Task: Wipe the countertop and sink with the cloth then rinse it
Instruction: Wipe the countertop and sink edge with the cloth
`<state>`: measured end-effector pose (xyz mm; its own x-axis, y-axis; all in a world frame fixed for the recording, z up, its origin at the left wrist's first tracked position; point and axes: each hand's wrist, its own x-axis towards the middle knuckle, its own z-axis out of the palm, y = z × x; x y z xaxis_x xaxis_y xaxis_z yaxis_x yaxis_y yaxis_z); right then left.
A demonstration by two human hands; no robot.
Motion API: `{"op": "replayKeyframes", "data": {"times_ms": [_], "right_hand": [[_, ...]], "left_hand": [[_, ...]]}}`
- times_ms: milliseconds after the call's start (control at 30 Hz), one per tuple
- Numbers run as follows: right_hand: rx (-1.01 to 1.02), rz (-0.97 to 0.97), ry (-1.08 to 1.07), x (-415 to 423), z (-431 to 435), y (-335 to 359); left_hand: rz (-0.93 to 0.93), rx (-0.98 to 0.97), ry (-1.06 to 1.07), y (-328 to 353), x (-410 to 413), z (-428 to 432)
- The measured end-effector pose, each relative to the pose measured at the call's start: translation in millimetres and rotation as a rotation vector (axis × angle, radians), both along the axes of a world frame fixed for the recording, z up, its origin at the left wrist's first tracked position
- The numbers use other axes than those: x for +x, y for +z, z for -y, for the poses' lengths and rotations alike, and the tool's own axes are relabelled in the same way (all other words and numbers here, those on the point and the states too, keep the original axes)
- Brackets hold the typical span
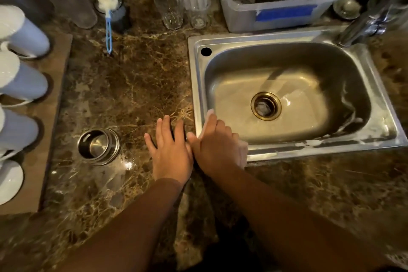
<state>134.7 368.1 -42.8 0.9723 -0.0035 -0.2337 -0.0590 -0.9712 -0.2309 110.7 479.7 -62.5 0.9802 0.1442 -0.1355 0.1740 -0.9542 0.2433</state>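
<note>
Nearest me, on the brown marbled stone countertop [132, 77], my left hand [170, 152] lies flat, fingers spread, holding nothing. Just beside it, my right hand [215, 148] covers the pale white cloth [242, 151] on the near-left rim of the stainless steel sink [287, 150]. I cannot tell whether its fingers curl round the cloth.

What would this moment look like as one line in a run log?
phase: wiping | left hand: flat on countertop | right hand: on cloth at sink near-left rim

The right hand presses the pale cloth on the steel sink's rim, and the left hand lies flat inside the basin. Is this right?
No. The head view shows the left hand flat on the brown marble countertop, not inside the steel basin; the rest stands.
</note>
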Motion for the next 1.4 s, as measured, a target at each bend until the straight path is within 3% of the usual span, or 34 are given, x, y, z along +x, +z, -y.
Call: {"op": "replayKeyframes", "data": {"times_ms": [233,333,433,567,767,967,1167,1333,1400], "right_hand": [[-0.226,0.018,0.262,-15,88,12],[-0.288,-0.136,0.361,-6,144,15],[-0.264,-0.174,0.214,3,179,17],[-0.305,-0.098,0.209,-4,150,10],[-0.192,-0.148,0.181,-9,70,13],[-0.145,-0.054,0.274,-15,81,1],[-0.094,-0.101,0.334,-10,149,15],[-0.095,-0.104,0.342,0,249,27],[-0.117,-0.087,0.350,5,293,22]], "left_hand": [[0.036,0.003,0.019,1,0,2],[0.031,0.014,0.021,1,-1,1],[0.012,0.017,0.016,1,1,2],[0.018,0.015,0.010,1,0,2],[0.030,0.008,-0.005,0,-1,1],[0.052,-0.002,0.029,0,-6,1],[0.006,-0.025,0.121,2,-13,10],[-0.045,-0.203,0.379,22,-4,64],[-0.011,-0.140,0.297,25,-1,109]]}}
